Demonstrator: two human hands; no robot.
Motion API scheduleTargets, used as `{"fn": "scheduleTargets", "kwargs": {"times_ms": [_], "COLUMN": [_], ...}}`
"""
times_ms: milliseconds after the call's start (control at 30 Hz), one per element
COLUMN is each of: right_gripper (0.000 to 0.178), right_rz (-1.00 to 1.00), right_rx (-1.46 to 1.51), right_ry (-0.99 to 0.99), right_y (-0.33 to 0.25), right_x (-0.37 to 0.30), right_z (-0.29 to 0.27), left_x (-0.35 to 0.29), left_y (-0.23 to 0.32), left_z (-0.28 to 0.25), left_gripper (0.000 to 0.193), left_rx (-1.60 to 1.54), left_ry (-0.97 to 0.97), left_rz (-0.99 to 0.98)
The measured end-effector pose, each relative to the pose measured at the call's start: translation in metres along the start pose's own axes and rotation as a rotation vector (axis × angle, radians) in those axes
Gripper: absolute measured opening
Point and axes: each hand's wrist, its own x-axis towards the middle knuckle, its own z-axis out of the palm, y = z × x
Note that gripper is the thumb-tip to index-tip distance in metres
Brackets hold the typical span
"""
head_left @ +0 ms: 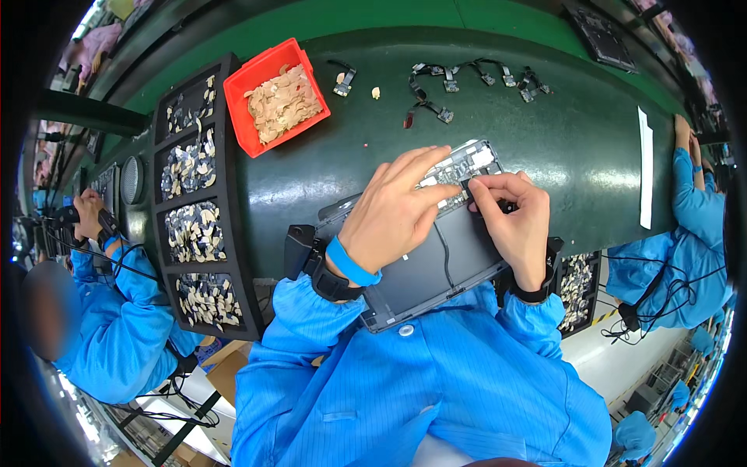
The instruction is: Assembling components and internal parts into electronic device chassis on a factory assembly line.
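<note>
In front of me, tilted on the bench and against my body, lies an opened flat electronic device, with a dark grey panel (415,282) nearest me and a circuit board (476,158) at its far end. My left hand (391,208) rests across the board with fingers stretched out, its index fingertip close to my right fingertips. My right hand (515,221) pinches a small black part (468,186) over the board; its exact kind is mostly hidden by the fingers. A thin black cable (444,253) runs along the panel.
A red bin (240,118) of beige pieces stands far left, beside a black compartment tray (240,233) of small parts. Short flex cables with connectors (450,83) lie across the far bench. A white strip (645,167) is at right. Co-workers (117,327) sit on both sides.
</note>
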Motion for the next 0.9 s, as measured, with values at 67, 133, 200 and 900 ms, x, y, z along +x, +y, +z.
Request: {"fn": "scheduleTargets", "kwargs": {"times_ms": [67, 133, 200, 900], "right_gripper": [0.009, 0.009, 0.009, 0.008], "right_rz": [0.007, 0.012, 0.006, -0.030], "right_rx": [-0.009, -0.019, -0.028, -0.063], "right_ry": [-0.006, -0.011, -0.012, -0.074], "right_y": [-0.002, -0.002, -0.002, 0.000], "right_x": [0.000, 0.001, 0.000, 0.007], "right_z": [0.000, 0.000, 0.001, -0.002], "left_x": [0.000, 0.000, 0.000, 0.003], "left_y": [0.000, 0.000, 0.000, -0.005], "left_z": [0.000, 0.000, 0.000, -0.001], "left_gripper": [0.036, 0.036, 0.036, 0.037], "left_rx": [0.006, 0.012, 0.006, -0.015], "left_ry": [-0.004, -0.006, -0.010, -0.011], "left_rz": [-0.004, -0.006, -0.010, -0.006]}}
